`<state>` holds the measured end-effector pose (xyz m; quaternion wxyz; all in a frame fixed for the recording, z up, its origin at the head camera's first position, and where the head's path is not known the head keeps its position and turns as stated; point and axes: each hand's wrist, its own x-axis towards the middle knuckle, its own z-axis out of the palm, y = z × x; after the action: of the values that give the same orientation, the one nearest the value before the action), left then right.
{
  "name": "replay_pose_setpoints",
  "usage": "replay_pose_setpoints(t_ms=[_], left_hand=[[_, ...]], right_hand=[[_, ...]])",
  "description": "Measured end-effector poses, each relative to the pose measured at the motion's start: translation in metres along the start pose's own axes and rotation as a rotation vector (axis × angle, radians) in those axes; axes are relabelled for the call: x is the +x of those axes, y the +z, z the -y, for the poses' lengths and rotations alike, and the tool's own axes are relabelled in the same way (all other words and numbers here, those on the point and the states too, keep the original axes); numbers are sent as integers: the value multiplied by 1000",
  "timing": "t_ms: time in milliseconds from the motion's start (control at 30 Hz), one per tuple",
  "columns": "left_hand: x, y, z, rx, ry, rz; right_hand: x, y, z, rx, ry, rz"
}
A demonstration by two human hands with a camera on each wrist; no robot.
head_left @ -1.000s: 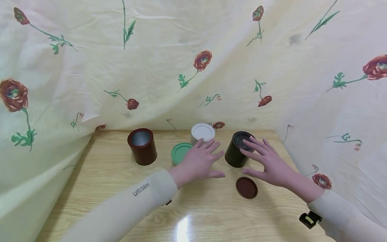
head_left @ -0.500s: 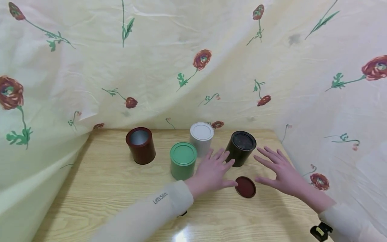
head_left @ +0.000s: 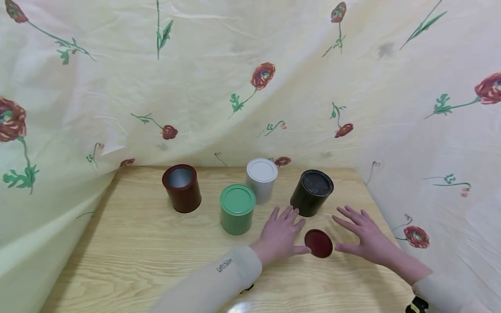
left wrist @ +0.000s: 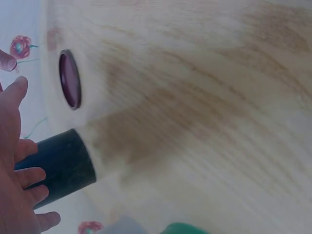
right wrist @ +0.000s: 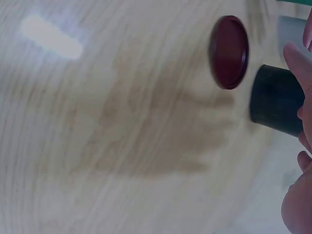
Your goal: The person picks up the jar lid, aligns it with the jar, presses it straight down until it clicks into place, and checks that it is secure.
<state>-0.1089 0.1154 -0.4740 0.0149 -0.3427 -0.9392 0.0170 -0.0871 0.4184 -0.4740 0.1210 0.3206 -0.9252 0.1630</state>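
A dark red round lid (head_left: 318, 243) lies on the wooden table between my two hands. My left hand (head_left: 279, 234) is spread to the left of it, its thumb tip near the lid's edge in the head view. To the right, my right hand (head_left: 365, 239) is held with fingers apart and holds nothing. Behind the lid stands a black can (head_left: 312, 193) with its lid on. The left wrist view shows the same lid (left wrist: 70, 79) and the black can (left wrist: 61, 165) past the fingers. In the right wrist view the lid (right wrist: 229, 52) lies beside the black can (right wrist: 278, 100).
At the back left stands a dark red can (head_left: 182, 188) with its top uncovered. A green can (head_left: 237, 209) and a white can (head_left: 262, 179), both lidded, stand in the middle. A flowered cloth (head_left: 203, 78) hangs behind and beside the table (head_left: 148, 256).
Both hands have drawn back from the cans toward the dark red lid, the left also moving right. The cans and the lid keep their places.
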Motion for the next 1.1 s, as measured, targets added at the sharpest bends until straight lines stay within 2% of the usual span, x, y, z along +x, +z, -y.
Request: replay_pose_setpoints(t_ms=[167, 467, 767, 1100], left_hand=[[5, 17, -3, -19, -13, -14], [13, 41, -6, 7, -40, 9], [19, 55, -6, -24, -52, 11], [22, 64, -16, -35, -49, 26]], right_hand=[[-7, 12, -5, 11, 18, 24], [-18, 28, -19, 8, 3, 24], [-22, 42, -25, 43, 34, 34], [-26, 55, -29, 42, 51, 27]])
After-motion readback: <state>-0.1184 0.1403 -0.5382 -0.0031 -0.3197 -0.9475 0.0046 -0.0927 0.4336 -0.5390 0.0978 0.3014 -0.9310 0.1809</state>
